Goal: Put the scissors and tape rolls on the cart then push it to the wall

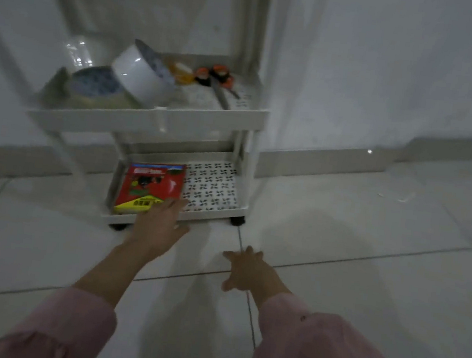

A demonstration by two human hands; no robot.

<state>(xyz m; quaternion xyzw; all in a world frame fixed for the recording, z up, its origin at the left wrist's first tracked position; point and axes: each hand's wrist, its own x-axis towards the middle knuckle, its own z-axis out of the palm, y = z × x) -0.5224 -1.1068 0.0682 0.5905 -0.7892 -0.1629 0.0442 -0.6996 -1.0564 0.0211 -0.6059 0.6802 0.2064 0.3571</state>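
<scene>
A white two-tier cart [158, 123] on black wheels stands close to the white wall. Its top tray holds a large white tape roll [140, 75] leaning on a clear tape roll [95, 86], a small yellowish tape roll [181, 71] and orange-handled scissors [216, 81]. My left hand [159, 223] is open, fingers spread, at the front edge of the lower shelf. My right hand [248, 268] hovers open above the floor, apart from the cart.
A red and yellow box [151, 187] lies on the patterned lower shelf. Grey skirting [334, 159] runs along the wall base. Pale tiled floor [364, 281] spreads to the right and in front. A white vertical post [257, 19] rises behind the cart.
</scene>
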